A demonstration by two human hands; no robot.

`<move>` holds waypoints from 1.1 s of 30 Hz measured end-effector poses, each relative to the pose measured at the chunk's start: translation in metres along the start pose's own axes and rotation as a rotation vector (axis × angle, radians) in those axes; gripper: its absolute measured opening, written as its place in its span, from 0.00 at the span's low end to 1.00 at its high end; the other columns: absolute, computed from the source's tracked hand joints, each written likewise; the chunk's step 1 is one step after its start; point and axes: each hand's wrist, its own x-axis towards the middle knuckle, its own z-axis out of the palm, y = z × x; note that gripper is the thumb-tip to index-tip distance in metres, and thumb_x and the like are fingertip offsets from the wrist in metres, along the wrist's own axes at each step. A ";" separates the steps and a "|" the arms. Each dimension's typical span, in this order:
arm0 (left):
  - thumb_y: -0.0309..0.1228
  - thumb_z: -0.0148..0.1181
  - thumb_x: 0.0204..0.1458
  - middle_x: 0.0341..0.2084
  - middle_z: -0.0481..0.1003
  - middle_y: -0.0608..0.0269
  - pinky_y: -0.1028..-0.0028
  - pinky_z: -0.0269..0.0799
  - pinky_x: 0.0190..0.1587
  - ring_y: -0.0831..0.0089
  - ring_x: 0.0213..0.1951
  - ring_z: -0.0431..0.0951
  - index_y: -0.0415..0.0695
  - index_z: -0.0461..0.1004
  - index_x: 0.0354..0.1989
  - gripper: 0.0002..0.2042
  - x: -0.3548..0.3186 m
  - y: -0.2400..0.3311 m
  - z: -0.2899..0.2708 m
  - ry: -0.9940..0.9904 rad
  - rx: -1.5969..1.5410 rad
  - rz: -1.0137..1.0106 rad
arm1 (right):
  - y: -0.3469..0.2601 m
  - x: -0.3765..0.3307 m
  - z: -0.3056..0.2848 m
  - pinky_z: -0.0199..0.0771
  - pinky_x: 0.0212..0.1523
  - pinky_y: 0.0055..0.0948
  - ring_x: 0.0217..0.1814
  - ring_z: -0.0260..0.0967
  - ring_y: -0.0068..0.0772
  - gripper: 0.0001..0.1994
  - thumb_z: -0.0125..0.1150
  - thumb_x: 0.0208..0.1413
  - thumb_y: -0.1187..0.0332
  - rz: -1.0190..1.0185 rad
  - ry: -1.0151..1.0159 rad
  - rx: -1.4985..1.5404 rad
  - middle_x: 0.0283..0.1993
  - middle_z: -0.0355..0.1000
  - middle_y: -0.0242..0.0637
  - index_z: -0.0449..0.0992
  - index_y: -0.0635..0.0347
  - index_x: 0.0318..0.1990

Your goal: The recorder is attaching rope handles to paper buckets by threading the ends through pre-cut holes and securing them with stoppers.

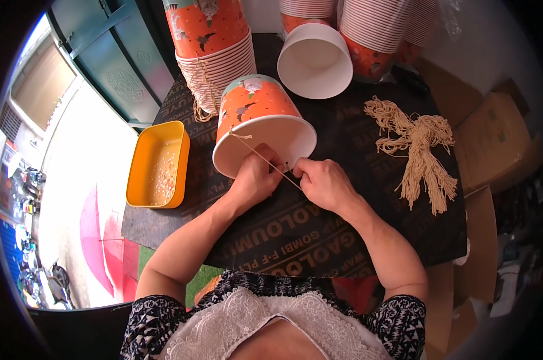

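Observation:
An orange paper bucket (pixel 253 102) with a white inside lies tilted on the table, its mouth toward me. A thin beige cord (pixel 271 163) is fastened at the left of its rim and runs slantwise across the mouth. My left hand (pixel 256 180) reaches into the mouth, fingers closed at the lower rim beside the cord. My right hand (pixel 327 185) is closed at the rim's lower right, where the cord runs down to its fingers. A small dark spot shows on the rim between the hands. My fingertips are partly hidden.
Left stands a yellow tray (pixel 184 162) with small bits inside. Behind are a bucket stack (pixel 220 75) with cords hanging from it, a loose white bucket (pixel 315 63) and wrapped stacks (pixel 373 36). A bundle of beige cords (pixel 418 150) lies right, near cardboard boxes (pixel 493 144).

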 end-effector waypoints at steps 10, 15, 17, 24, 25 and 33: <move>0.20 0.59 0.46 0.22 0.73 0.55 0.68 0.70 0.26 0.68 0.24 0.75 0.35 0.71 0.25 0.03 -0.001 -0.001 0.005 0.098 0.119 0.090 | 0.001 0.001 0.000 0.73 0.31 0.45 0.31 0.74 0.55 0.06 0.51 0.49 0.77 -0.109 -0.005 0.035 0.25 0.73 0.51 0.76 0.62 0.29; 0.20 0.59 0.44 0.23 0.74 0.51 0.66 0.70 0.29 0.62 0.27 0.76 0.35 0.71 0.24 0.03 0.000 -0.003 0.011 0.116 0.151 0.072 | 0.008 0.005 0.001 0.71 0.30 0.44 0.30 0.73 0.56 0.06 0.51 0.47 0.79 -0.211 -0.034 0.046 0.26 0.72 0.51 0.75 0.62 0.27; 0.20 0.59 0.44 0.23 0.74 0.50 0.66 0.70 0.29 0.61 0.27 0.76 0.35 0.71 0.23 0.03 0.001 -0.002 0.011 0.132 0.151 0.097 | 0.009 0.006 -0.002 0.71 0.30 0.44 0.30 0.72 0.56 0.06 0.51 0.46 0.80 -0.238 -0.100 0.016 0.26 0.72 0.51 0.75 0.63 0.26; 0.21 0.60 0.43 0.21 0.74 0.48 0.64 0.71 0.29 0.57 0.27 0.77 0.34 0.72 0.24 0.04 0.002 0.000 0.012 0.098 0.182 0.063 | 0.013 0.010 -0.006 0.72 0.31 0.43 0.30 0.73 0.54 0.06 0.50 0.46 0.80 -0.259 -0.194 0.074 0.25 0.72 0.50 0.75 0.63 0.25; 0.21 0.60 0.43 0.21 0.74 0.47 0.64 0.72 0.29 0.56 0.27 0.78 0.33 0.72 0.23 0.04 0.003 -0.001 0.012 0.099 0.194 0.063 | 0.012 0.009 -0.006 0.72 0.32 0.43 0.31 0.73 0.54 0.06 0.50 0.46 0.79 -0.229 -0.199 0.074 0.25 0.73 0.50 0.75 0.62 0.25; 0.24 0.61 0.43 0.24 0.74 0.47 0.63 0.73 0.31 0.52 0.28 0.78 0.34 0.72 0.23 0.06 0.001 -0.003 0.007 0.100 0.214 0.127 | 0.003 0.001 -0.009 0.72 0.28 0.43 0.28 0.73 0.54 0.06 0.57 0.50 0.69 -0.336 0.065 0.110 0.25 0.73 0.49 0.77 0.59 0.26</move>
